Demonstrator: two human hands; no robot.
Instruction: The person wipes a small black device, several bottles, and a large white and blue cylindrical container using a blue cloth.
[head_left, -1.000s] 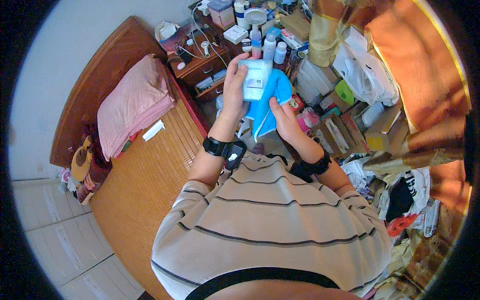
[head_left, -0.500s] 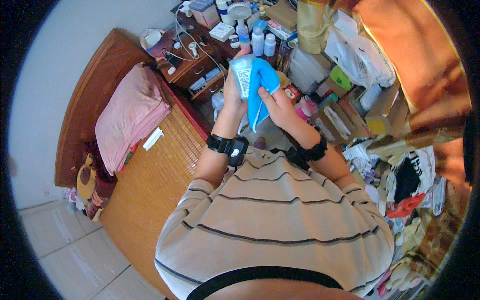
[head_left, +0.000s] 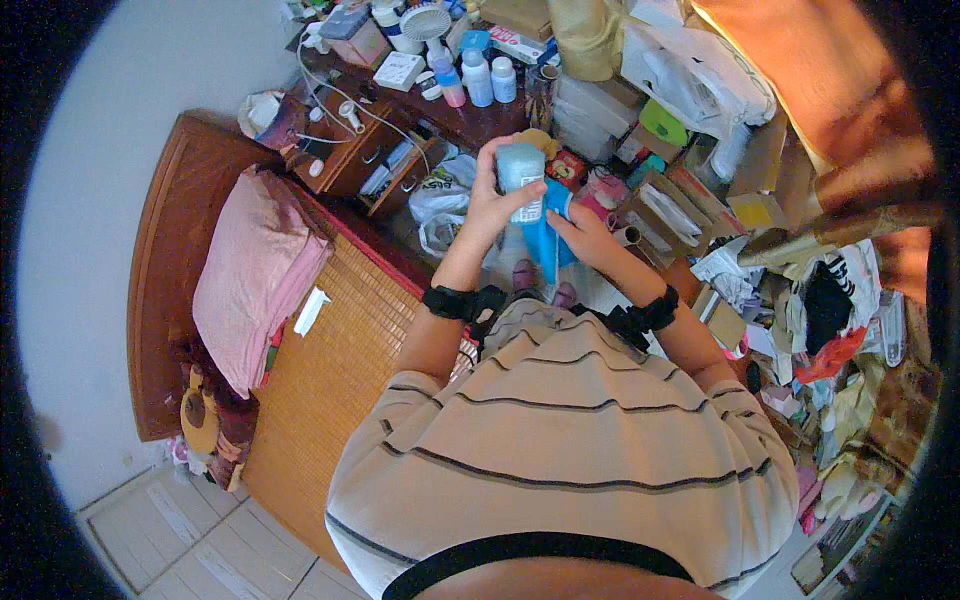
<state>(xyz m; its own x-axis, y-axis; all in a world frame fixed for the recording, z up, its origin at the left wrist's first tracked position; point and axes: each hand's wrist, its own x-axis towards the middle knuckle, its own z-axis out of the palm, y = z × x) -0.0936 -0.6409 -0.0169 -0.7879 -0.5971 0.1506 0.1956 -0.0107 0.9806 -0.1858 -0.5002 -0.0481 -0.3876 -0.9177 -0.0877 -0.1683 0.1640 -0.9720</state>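
In front of my body, my left hand (head_left: 489, 199) is wrapped round a pale blue, see-through container (head_left: 519, 165) with a white printed label. It looks like a bottle or jar; its far end is partly covered by my fingers. A bright blue cloth (head_left: 542, 248) hangs from my right hand (head_left: 588, 236), pinched between thumb and fingers. The cloth's upper part lies against the container's right side, and its lower end droops toward the floor.
At the left stands a bed with a woven mat (head_left: 330, 400) and a pink pillow (head_left: 255, 275). Ahead, a wooden dresser (head_left: 350, 160) holds bottles (head_left: 477, 80) and a small fan (head_left: 425, 22). Cardboard boxes (head_left: 660, 220), bags and clutter crowd the right side beside an orange curtain (head_left: 820, 90).
The container has turned in my left hand, and its label now faces the cloth side. The cloth has slipped lower behind it. My view has shifted, showing more of the right side.
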